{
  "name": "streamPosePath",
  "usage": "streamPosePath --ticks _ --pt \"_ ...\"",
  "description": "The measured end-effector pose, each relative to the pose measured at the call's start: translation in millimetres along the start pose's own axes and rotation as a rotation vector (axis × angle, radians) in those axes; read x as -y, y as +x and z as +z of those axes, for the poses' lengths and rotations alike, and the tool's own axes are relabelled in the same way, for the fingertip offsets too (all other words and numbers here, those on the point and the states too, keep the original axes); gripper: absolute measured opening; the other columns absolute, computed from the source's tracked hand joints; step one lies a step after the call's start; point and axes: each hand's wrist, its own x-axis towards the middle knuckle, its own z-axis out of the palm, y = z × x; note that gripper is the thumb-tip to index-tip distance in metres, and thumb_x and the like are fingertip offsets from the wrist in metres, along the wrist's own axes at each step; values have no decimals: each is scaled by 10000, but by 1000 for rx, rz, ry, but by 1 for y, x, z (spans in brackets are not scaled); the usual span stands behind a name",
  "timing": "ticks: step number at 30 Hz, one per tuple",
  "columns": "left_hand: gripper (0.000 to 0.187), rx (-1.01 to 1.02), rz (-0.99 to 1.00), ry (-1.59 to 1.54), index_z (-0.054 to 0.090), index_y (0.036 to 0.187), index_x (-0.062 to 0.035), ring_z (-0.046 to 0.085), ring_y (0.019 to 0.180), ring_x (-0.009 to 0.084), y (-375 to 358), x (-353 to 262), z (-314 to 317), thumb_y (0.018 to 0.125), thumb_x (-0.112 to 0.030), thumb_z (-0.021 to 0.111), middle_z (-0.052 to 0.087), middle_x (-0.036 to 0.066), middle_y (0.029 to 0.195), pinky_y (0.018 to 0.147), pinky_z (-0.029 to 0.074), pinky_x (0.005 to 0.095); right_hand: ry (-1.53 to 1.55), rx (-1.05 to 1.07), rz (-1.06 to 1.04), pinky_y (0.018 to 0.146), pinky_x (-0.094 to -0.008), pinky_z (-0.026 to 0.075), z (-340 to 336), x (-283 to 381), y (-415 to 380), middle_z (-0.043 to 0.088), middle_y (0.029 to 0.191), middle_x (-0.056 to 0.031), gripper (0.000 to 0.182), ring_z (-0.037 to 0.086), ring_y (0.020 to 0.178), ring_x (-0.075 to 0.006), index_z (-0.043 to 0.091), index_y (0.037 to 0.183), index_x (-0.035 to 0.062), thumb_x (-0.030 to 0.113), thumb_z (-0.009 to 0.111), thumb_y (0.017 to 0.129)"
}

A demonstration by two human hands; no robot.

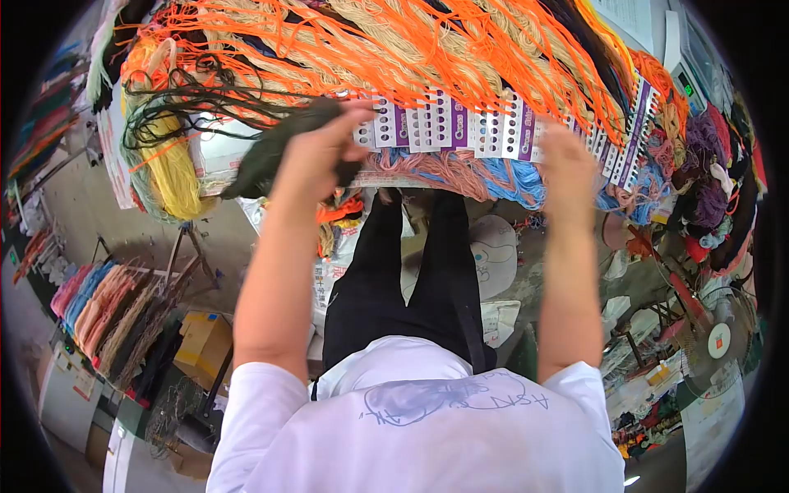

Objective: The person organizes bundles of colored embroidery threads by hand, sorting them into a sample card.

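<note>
My left hand (325,152) is closed on a dark, blackish-green skein of thread (271,152), whose loose ends trail left over the table. Motion blurs my right hand (567,160) at the table's near edge; its fingers are too smeared to read. Between my hands lies a row of white and purple punched thread cards (452,123). Long orange threads (362,62) hang over these cards, mixed with beige skeins (460,49). Below the cards, blue and dusty-pink threads (501,177) run along the edge.
A yellow skein (173,168) hangs at the table's left end. Purple and red yarn (707,164) is heaped at the right. Behind me on the left stands a rack of coloured skeins (107,304) beside a cardboard box (201,345). A fan (719,341) is at right.
</note>
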Motion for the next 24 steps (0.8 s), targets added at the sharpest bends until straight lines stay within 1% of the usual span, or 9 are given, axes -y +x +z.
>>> streamPosePath --ticks 1,2,5,8,11,13,17,19,24 --pt "270 -46 17 157 606 1060 11 433 478 58 10 16 21 828 -126 631 640 59 892 559 456 229 -146 103 56 658 -234 453 39 4 -3 655 791 -33 221 579 736 -80 669 1001 11 145 632 830" --pt "261 -68 40 282 615 1004 27 487 485 93 25 33 28 792 -113 677 625 63 865 451 420 236 -90 132 -100 615 -258 466 70 -11 -2 674 776 -63 189 598 675 -98 691 939 16 147 650 808" --pt "250 -90 122 555 605 931 17 507 416 114 42 54 37 795 -180 678 605 60 717 394 407 266 -69 112 -142 599 -261 471 124 -37 -2 673 726 -90 167 625 638 -131 699 863 23 159 674 770" --pt "163 -118 27 510 612 873 -1 498 465 100 40 49 38 803 -146 637 585 37 672 453 408 255 -102 118 -76 585 -271 475 137 -40 0 665 676 -73 146 629 607 -143 703 807 39 173 689 750" --pt "119 -115 -69 459 626 818 -7 489 517 92 38 43 37 810 -125 614 579 23 665 513 397 240 -115 127 -16 596 -223 450 138 -45 1 648 680 -20 123 565 639 -53 686 825 -7 100 696 765" --pt "129 -58 -34 365 639 730 -9 511 556 104 40 45 32 796 -112 598 566 18 615 543 395 243 -118 76 -50 582 -283 477 140 -48 2 647 661 -58 99 624 608 -156 686 754 57 153 697 732" --pt "107 -26 -45 271 632 740 -14 515 507 110 46 49 25 783 -102 590 568 30 617 491 395 256 -259 42 -220 589 -302 484 141 -48 -6 639 728 -60 87 622 631 -184 682 762 57 137 692 729" --pt "130 -33 -55 341 659 770 -9 533 578 107 48 49 25 811 -127 621 587 22 639 541 400 246 -393 13 -507 601 -317 491 140 -47 -14 631 813 -66 87 621 657 -207 685 792 54 120 680 736" --pt "105 -32 -33 347 661 793 -15 536 559 110 51 47 28 821 -105 615 594 20 653 531 411 251 -223 103 -490 610 -304 498 131 -47 -14 622 830 -77 116 625 657 -206 684 856 50 81 648 750"
